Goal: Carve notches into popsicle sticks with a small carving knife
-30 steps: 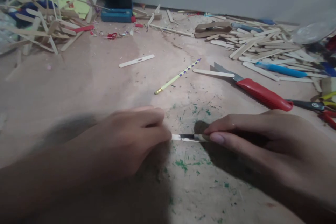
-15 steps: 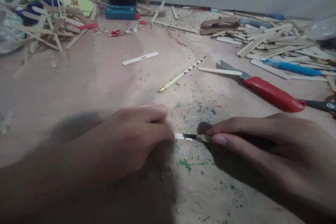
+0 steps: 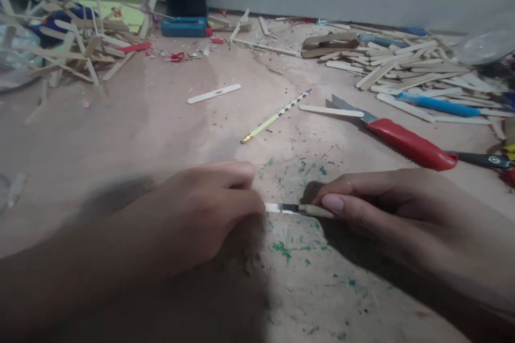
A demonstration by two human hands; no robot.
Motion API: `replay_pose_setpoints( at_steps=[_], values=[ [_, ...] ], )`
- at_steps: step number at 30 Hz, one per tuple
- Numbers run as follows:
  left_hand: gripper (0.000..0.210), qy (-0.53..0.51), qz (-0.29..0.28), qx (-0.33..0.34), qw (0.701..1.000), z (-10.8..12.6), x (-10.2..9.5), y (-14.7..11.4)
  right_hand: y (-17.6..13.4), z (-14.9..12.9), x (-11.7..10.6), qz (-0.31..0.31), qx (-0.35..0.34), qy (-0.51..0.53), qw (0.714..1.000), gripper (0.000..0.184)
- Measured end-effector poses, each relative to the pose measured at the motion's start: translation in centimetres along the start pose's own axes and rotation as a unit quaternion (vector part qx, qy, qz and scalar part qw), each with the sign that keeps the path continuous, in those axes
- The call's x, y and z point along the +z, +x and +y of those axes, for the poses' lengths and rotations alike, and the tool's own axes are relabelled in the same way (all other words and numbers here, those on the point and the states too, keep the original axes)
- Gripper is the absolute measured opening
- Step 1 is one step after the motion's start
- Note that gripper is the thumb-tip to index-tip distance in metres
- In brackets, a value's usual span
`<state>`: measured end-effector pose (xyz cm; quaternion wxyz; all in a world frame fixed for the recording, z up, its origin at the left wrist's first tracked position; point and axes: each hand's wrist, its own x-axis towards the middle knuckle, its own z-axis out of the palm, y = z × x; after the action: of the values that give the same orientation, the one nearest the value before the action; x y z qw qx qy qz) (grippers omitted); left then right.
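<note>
My left hand (image 3: 213, 206) is closed with its knuckles up, pressing a pale craft stick (image 3: 272, 207) to the tabletop; only the stick's right end shows beyond the fingers. From the right, my right hand (image 3: 386, 214) pinches a small tool with a pale handle (image 3: 317, 211) and a dark, flat, blade-like tip. That tip lies over or against the stick's visible end; I cannot tell how deep it sits. Beyond the hands lie a yellow pencil with purple dots (image 3: 277, 116), a craft stick with a small slot (image 3: 214, 94) and a red-handled utility knife (image 3: 412, 142).
Another craft stick (image 3: 330, 111) rests across the knife's blade. Craft sticks are heaped at the back right (image 3: 418, 67) with a blue pen-like item (image 3: 438, 104), and at the back left (image 3: 76, 45). A blue block (image 3: 184, 27) stands by the wall. Green marks (image 3: 281, 249) dot the tabletop.
The view has shifted slightly. My right thumb and finger sit a little farther back on the tool, so more of its handle shows. My left hand keeps its hold on the stick.
</note>
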<state>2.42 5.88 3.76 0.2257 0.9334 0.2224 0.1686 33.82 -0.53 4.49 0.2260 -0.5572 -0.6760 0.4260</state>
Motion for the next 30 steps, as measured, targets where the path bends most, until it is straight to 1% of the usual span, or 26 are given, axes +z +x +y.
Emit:
replay_pose_setpoints(
  at_steps=[3, 7, 12, 17, 22, 27, 30],
  values=[
    [0.052, 0.003, 0.000, 0.003, 1.000, -0.23, 0.01, -0.16, 0.04, 0.21, -0.06, 0.003, 0.005, -0.013, 1.000, 0.063],
    [0.048, 0.010, -0.007, 0.004, 1.000, -0.44, 0.01, -0.35, 0.10, 0.16, -0.40, -0.003, 0.016, -0.013, 1.000, 0.072],
    [0.046, 0.020, -0.017, 0.002, 1.000, -0.12, -0.25, -0.25, 0.01, -0.09, -0.50, -0.001, 0.010, -0.016, 1.000, 0.062],
    [0.051, 0.008, -0.018, -0.015, 1.000, 0.03, -0.20, -0.46, 0.39, -0.13, 0.10, -0.007, 0.008, -0.008, 1.000, 0.066],
    [0.047, 0.020, -0.016, -0.013, 1.000, -0.37, 0.06, -0.60, 0.75, -0.21, -0.01, -0.018, 0.000, 0.018, 1.000, 0.070],
    [0.048, 0.015, -0.012, -0.013, 1.000, -0.42, 0.10, -0.60, 0.33, 0.25, -0.56, -0.007, 0.012, 0.009, 1.000, 0.065],
    [0.046, 0.021, -0.028, -0.017, 0.999, -0.37, -0.12, -0.95, 0.28, 0.32, -0.57, -0.007, 0.011, 0.006, 1.000, 0.063]
  ],
)
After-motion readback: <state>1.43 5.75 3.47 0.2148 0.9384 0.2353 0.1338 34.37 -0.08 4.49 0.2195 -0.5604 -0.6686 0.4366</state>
